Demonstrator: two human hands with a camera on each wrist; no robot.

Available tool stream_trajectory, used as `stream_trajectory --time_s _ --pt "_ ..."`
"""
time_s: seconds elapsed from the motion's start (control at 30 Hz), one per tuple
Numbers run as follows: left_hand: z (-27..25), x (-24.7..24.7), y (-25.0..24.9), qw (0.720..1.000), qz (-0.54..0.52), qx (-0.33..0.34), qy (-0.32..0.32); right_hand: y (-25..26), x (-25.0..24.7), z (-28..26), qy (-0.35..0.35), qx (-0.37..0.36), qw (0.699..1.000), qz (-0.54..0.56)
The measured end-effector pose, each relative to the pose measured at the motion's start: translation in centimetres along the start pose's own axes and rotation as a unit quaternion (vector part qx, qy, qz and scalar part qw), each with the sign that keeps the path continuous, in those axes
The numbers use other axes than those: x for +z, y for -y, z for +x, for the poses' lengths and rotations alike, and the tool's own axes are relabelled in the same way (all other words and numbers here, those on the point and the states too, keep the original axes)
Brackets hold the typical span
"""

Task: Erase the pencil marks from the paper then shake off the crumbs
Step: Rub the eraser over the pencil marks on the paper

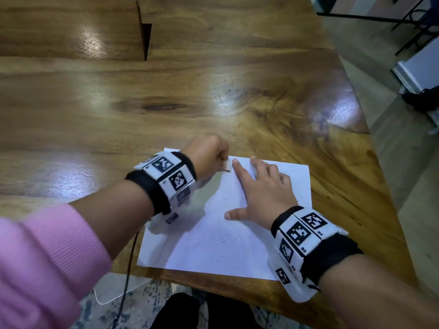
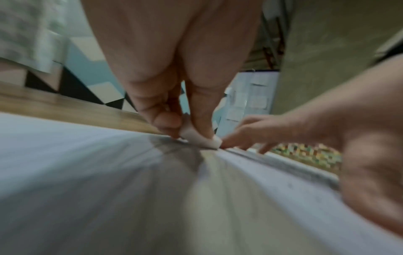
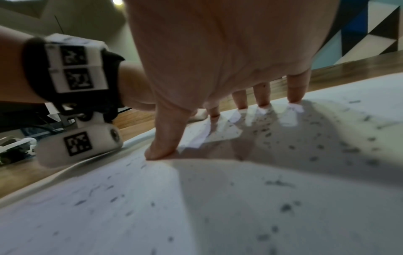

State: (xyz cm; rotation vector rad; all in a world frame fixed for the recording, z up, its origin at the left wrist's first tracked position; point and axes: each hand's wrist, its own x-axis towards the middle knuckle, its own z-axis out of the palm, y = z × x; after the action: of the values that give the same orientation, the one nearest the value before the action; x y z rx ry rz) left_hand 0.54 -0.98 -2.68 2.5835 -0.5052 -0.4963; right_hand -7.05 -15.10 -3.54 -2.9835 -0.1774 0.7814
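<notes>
A white sheet of paper point(image 1: 213, 238) lies near the front edge of the wooden table point(image 1: 118, 103). My left hand point(image 1: 209, 155) pinches a small white eraser point(image 1: 228, 165) and holds it down on the paper's far edge; in the left wrist view the eraser point(image 2: 196, 136) sits between thumb and fingers against the sheet point(image 2: 87, 172). Spread flat, my right hand point(image 1: 263, 188) presses the paper with fingers and thumb, just right of the eraser. Dark eraser crumbs point(image 3: 281, 183) speckle the sheet point(image 3: 130, 215) around the right hand point(image 3: 218, 69).
The table's right edge point(image 1: 365, 131) drops to the floor close beside the paper. A raised wooden block point(image 1: 71, 27) stands at the back left. A dark cable point(image 1: 129, 264) hangs off the front edge under my left arm.
</notes>
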Motion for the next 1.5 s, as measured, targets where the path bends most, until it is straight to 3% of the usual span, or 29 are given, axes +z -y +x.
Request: stream_trajectory --time_s 0.07,0.2,0.33,0.4,0.57,0.63,0.73,0.83,1.0,1.13,1.27,1.33,1.43,1.5 --pt "-0.2 0.0 -0.1 1.000 0.005 -0.005 0.009 0.0 -0.1 0.0 0.002 -0.001 1.000 0.001" --pt "-2.0 0.2 0.9 0.992 0.010 0.017 0.127 0.0 -0.1 0.0 0.001 0.002 1.000 0.009" --pt "-0.2 -0.4 0.3 1.000 0.026 0.011 0.009 0.1 -0.1 0.0 0.003 0.003 1.000 0.006" --pt "-0.2 -0.3 0.4 0.999 0.031 0.020 -0.010 0.1 -0.2 0.0 0.006 0.004 1.000 0.008" --pt "-3.3 0.6 2.3 0.987 0.061 0.031 0.142 0.1 -0.3 0.0 0.011 0.010 1.000 0.015" --pt "-2.8 0.3 1.9 0.992 0.045 0.028 0.118 0.2 -0.3 0.0 0.012 0.012 1.000 0.013" --pt "-0.7 -0.1 0.8 0.999 0.030 0.009 0.015 0.3 -0.3 0.0 0.014 0.014 1.000 0.010" --pt "-1.2 0.2 0.6 1.000 0.015 -0.015 -0.018 0.3 -0.3 0.0 0.013 0.013 1.000 0.012" --pt "-4.8 0.6 1.9 0.992 0.042 0.030 0.115 0.2 -0.2 0.1 0.011 0.013 1.000 0.014" --pt "-1.5 -0.2 1.4 1.000 0.022 0.003 0.015 0.2 -0.2 0.1 0.010 0.013 1.000 0.008" --pt "-0.7 0.1 1.0 0.999 0.011 -0.024 -0.022 0.2 -0.3 0.0 0.009 0.013 1.000 0.011" --pt "-2.6 0.5 1.7 1.000 0.013 -0.014 -0.016 0.2 -0.3 0.0 0.006 0.014 1.000 0.021" --pt "-5.3 1.0 2.4 0.996 0.029 0.002 0.079 0.2 -0.2 -0.1 0.004 0.012 1.000 0.024" --pt "-5.0 0.8 2.4 0.997 0.015 0.000 0.076 0.2 -0.2 0.0 0.004 0.011 1.000 0.021"
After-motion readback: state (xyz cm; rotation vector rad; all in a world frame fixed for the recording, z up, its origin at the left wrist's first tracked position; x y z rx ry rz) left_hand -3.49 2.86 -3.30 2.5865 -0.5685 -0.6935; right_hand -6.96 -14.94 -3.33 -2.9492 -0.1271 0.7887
